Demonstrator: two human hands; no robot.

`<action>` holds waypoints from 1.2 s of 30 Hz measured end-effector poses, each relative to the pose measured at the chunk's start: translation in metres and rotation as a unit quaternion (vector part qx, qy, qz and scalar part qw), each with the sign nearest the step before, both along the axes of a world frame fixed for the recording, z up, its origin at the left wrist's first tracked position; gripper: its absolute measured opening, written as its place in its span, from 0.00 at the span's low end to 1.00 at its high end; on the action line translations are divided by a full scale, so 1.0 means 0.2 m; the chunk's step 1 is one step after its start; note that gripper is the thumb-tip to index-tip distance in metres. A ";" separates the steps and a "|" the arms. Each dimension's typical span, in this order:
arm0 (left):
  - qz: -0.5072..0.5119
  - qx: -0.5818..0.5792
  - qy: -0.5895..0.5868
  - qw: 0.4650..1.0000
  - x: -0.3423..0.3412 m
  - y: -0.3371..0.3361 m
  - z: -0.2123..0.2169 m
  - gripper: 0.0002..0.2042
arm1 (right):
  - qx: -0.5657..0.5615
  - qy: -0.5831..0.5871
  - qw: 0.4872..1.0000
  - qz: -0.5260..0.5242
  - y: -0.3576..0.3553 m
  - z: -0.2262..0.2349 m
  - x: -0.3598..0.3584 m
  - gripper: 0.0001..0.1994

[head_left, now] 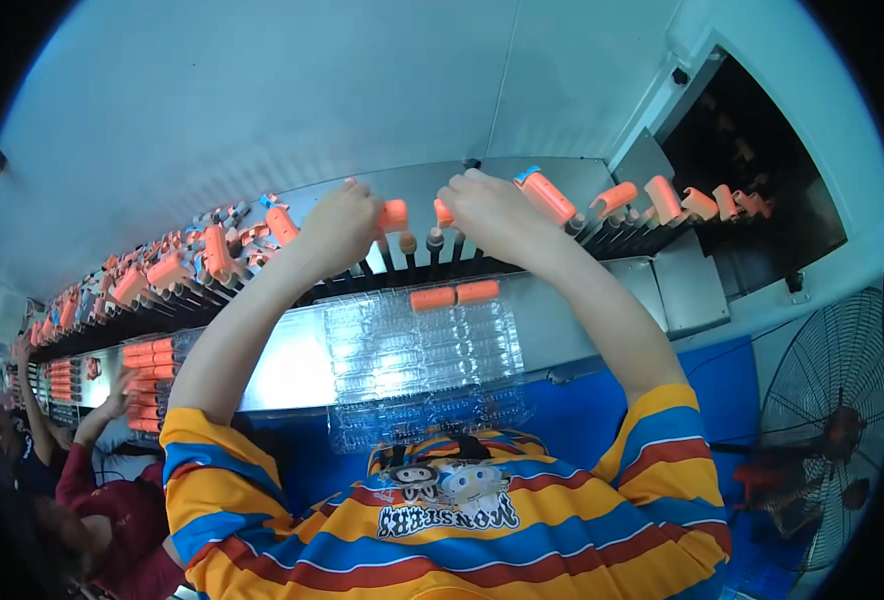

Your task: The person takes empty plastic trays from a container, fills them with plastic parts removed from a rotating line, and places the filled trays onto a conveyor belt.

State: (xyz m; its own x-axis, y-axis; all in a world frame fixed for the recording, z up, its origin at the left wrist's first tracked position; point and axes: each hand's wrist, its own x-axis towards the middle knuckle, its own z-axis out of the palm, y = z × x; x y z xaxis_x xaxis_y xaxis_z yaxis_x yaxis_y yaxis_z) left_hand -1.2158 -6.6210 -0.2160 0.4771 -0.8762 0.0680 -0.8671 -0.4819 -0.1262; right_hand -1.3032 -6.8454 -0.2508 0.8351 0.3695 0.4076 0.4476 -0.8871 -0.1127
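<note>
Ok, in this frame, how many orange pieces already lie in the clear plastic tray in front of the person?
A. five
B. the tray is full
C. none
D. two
D: only two orange pieces lie side by side at the far edge of the clear plastic tray; the other pockets look empty, while the left hand and right hand are up at the rack of pegs.

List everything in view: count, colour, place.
orange caps on rods: many, orange, a row along the conveyor rack from far left to right
clear plastic tray: one, transparent, on the ledge below the hands
orange caps in tray: two, orange, at its top edge
tray of caps: one, orange-filled, at left
fan: one, grey cage, lower right
co-worker's hand: one, lower left
left hand: grips an orange cap
right hand: grips an orange cap
</note>
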 end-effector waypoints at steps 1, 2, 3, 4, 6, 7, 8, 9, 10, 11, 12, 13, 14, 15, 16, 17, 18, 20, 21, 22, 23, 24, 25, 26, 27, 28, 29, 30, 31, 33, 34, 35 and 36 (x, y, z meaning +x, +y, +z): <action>0.017 -0.032 -0.025 0.999 -0.05 0.00 -0.01 0.09 | 0.001 0.002 1.000 0.002 -0.01 -0.01 -0.02 0.09; 0.050 -0.025 -0.051 0.997 -0.07 0.00 -0.04 0.13 | 0.002 -0.040 0.999 0.026 -0.02 -0.02 -0.04 0.10; 0.051 -0.040 -0.063 0.996 -0.08 -0.01 -0.05 0.13 | 0.004 -0.082 0.995 0.050 -0.04 -0.02 -0.05 0.10; 0.050 -0.056 -0.076 0.994 -0.11 -0.02 -0.04 0.13 | 0.005 -0.080 0.996 0.050 -0.06 -0.02 -0.06 0.10; 0.045 -0.088 -0.117 0.988 -0.17 -0.03 -0.04 0.10 | 0.042 -0.108 0.991 0.070 -0.10 -0.03 -0.07 0.11; 0.051 -0.089 -0.130 0.986 -0.19 -0.03 -0.04 0.11 | 0.062 -0.087 0.992 0.070 -0.11 -0.03 -0.07 0.13; 0.060 -0.090 -0.139 0.984 -0.20 -0.04 -0.04 0.12 | 0.063 -0.087 0.992 0.069 -0.13 -0.04 -0.06 0.13; 0.061 -0.101 -0.149 0.982 -0.21 -0.06 -0.04 0.12 | 0.069 -0.093 0.988 0.100 -0.16 -0.04 -0.04 0.12; 0.065 -0.110 -0.161 0.979 -0.23 -0.06 -0.03 0.13 | 0.078 -0.101 0.983 0.135 -0.17 -0.04 -0.02 0.12; 0.064 -0.128 -0.189 0.972 -0.28 -0.08 -0.01 0.14 | 0.117 -0.118 0.976 0.144 -0.20 -0.01 -0.05 0.14; 0.057 -0.168 -0.194 0.965 -0.32 -0.10 -0.01 0.15 | 0.117 -0.119 0.976 0.143 -0.25 0.02 -0.10 0.14; 0.048 -0.212 -0.193 0.957 -0.37 -0.14 -0.04 0.17 | 0.165 -0.135 0.970 0.119 -0.32 0.05 -0.21 0.15; 0.082 -0.210 -0.100 0.969 -0.45 -0.17 -0.09 0.20 | 0.215 -0.149 0.960 0.098 -0.38 0.04 -0.31 0.16; 0.089 -0.213 -0.042 0.972 -0.52 -0.18 -0.20 0.22 | 0.232 -0.104 0.964 0.076 -0.43 -0.02 -0.39 0.18; 0.069 -0.189 -0.003 0.980 -0.59 -0.22 -0.32 0.22 | 0.243 -0.058 0.967 0.048 -0.51 -0.07 -0.49 0.21; 0.093 -0.170 0.061 0.979 -0.67 -0.30 -0.42 0.24 | 0.237 -0.004 0.971 0.040 -0.58 -0.16 -0.56 0.21; 0.080 -0.157 0.107 0.979 -0.72 -0.38 -0.55 0.22 | 0.227 0.048 0.972 0.029 -0.63 -0.31 -0.60 0.20; -0.002 -0.202 0.084 0.976 -0.75 -0.60 -0.76 0.12 | 0.201 0.080 0.976 -0.033 -0.72 -0.63 -0.69 0.21; -0.015 -0.195 0.061 0.979 -0.76 -0.71 -0.84 0.11 | 0.176 0.105 0.977 -0.063 -0.77 -0.81 -0.70 0.20; -0.029 -0.188 0.034 0.981 -0.76 -0.81 -0.90 0.10 | 0.151 0.125 0.976 -0.093 -0.82 -0.97 -0.69 0.20; -0.032 -0.196 0.009 0.980 -0.74 -0.89 -0.98 0.09 | 0.163 0.090 0.978 -0.089 -0.85 -1.08 -0.69 0.20; -0.043 -0.211 -0.006 0.977 -0.72 -0.92 -1.08 0.09 | 0.177 0.052 0.979 -0.081 -0.84 -1.18 -0.67 0.20; -0.071 -0.232 -0.013 0.970 -0.70 -0.97 -1.15 0.09 | 0.135 0.046 0.985 -0.092 -0.86 -1.28 -0.67 0.20; -0.038 -0.218 0.021 0.975 -0.75 -0.98 -1.16 0.12 | 0.098 0.041 0.989 -0.103 -0.88 -1.35 -0.69 0.21; -0.037 -0.235 0.013 0.971 -0.75 -0.90 -1.18 0.16 | 0.114 0.066 0.986 -0.104 -0.83 -1.26 -0.70 0.21; -0.010 -0.207 0.042 0.977 -0.79 -0.79 -1.17 0.19 | 0.135 0.095 0.981 -0.103 -0.74 -1.13 -0.75 0.22; 0.019 -0.175 0.057 0.983 -0.86 -0.83 -1.10 0.21 | 0.135 0.125 0.975 -0.121 -0.79 -1.07 -0.84 0.23; 0.051 -0.141 0.069 0.986 -0.93 -0.86 -1.04 0.24 | 0.135 0.119 0.973 -0.142 -0.86 -1.08 -0.93 0.23; 0.093 -0.129 0.062 0.985 -1.03 -0.86 -1.08 0.28 | 0.157 0.132 0.962 -0.178 -0.92 -1.10 -1.04 0.24; 0.150 -0.101 0.098 0.979 -1.11 -0.86 -1.19 0.33 | 0.159 0.169 0.942 -0.241 -1.04 -1.15 -1.13 0.25; 0.144 -0.091 0.099 0.980 -1.14 -0.93 -1.18 0.33 | 0.161 0.166 0.942 -0.245 -1.12 -1.17 -1.16 0.25; 0.142 -0.080 0.101 0.981 -1.18 -1.01 -1.17 0.33 | 0.175 0.157 0.941 -0.244 -1.18 -1.17 -1.19 0.25; 0.137 -0.084 0.100 0.982 -1.20 -1.09 -1.18 0.34 | 0.189 0.148 0.940 -0.243 -1.25 -1.17 -1.22 0.25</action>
State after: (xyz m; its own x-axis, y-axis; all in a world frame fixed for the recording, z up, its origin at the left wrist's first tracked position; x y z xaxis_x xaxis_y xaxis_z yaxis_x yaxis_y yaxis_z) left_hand -1.4568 -6.8397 -0.4520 0.7119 -0.6975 0.0818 -0.7013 -0.6999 0.1355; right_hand -1.5479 -7.0957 -0.4848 0.9651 -0.2100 0.1563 -0.1016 -0.8506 -0.5158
